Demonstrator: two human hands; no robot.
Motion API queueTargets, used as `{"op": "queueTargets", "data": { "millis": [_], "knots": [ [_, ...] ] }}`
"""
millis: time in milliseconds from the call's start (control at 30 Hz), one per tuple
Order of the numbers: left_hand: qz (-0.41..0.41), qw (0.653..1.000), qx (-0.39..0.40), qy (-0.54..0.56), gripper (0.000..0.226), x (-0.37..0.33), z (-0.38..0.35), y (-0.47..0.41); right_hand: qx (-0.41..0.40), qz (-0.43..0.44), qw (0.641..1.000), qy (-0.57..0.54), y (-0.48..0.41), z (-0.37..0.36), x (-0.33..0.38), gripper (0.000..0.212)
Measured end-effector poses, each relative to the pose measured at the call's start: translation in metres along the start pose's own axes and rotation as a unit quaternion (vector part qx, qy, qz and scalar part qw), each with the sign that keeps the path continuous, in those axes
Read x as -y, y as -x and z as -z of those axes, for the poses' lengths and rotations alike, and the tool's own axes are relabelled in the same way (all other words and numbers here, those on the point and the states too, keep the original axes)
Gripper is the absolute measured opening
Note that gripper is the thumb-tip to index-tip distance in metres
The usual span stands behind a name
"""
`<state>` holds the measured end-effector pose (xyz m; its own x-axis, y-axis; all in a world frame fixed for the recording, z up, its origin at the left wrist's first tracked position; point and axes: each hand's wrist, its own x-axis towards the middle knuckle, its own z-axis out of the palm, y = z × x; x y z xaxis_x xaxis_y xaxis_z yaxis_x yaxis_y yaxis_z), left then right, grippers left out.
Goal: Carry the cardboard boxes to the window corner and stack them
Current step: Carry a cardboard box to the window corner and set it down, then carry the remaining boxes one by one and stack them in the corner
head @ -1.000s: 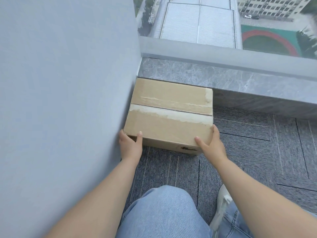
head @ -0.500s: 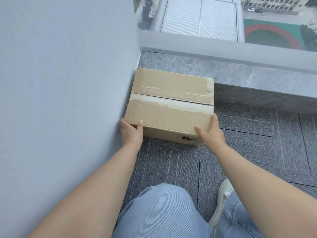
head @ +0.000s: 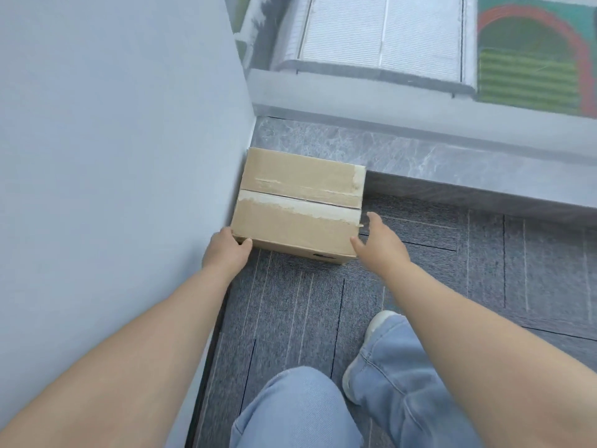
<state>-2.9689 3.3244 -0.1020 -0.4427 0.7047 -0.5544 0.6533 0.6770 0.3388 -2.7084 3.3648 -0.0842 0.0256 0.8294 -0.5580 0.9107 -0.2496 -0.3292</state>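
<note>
The cardboard box (head: 298, 215) is sitting on the floor (head: 452, 270) in the far-left window corner, left hand (head: 226, 253) gripping its near corner, right hand (head: 379, 245) hovering with fingers (head: 376, 220) spread and empty; pressing it flush to the wall (head: 129, 156) seems best.

Wall (head: 113, 140): plain pale grey-blue, along the floor's left edge.
Carpet tiles (head: 484, 253): grey-blue, striped, dark seams.
Sill (head: 420, 156): low, grey marbled stone, along the floor's far edge.
Window frame (head: 355, 101): grey, above the sill.
Outside: white roof (head: 381, 33); green and red sports ground (head: 529, 76).
</note>
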Motion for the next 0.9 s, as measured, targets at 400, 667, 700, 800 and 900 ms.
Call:
{"op": "queueTargets", "data": {
  "millis": [400,667,700,800,900],
  "knots": [
    [-0.253,0.95,0.023,-0.182,0.04,-0.107,0.176,0.199,-0.043,0.017,0.997,0.055,0.204,0.169,0.049,0.043],
    [-0.418,0.869,0.051,-0.261,0.04,-0.162,0.229,0.326,-0.125,-0.051,0.991,0.003,0.363,0.239,0.042,0.044],
    [-0.438,0.858,0.052,-0.263,0.04,-0.167,0.231,0.338,-0.135,-0.062,0.989,-0.001,0.38,0.245,0.037,0.044],
    [-0.491,0.828,0.053,-0.266,0.04,-0.185,0.232,0.377,-0.169,-0.095,0.981,-0.014,0.433,0.257,0.017,0.042],
    [-0.541,0.8,0.05,-0.256,0.04,-0.203,0.228,0.422,-0.208,-0.124,0.97,-0.021,0.486,0.263,-0.01,0.043]
  ]
}}
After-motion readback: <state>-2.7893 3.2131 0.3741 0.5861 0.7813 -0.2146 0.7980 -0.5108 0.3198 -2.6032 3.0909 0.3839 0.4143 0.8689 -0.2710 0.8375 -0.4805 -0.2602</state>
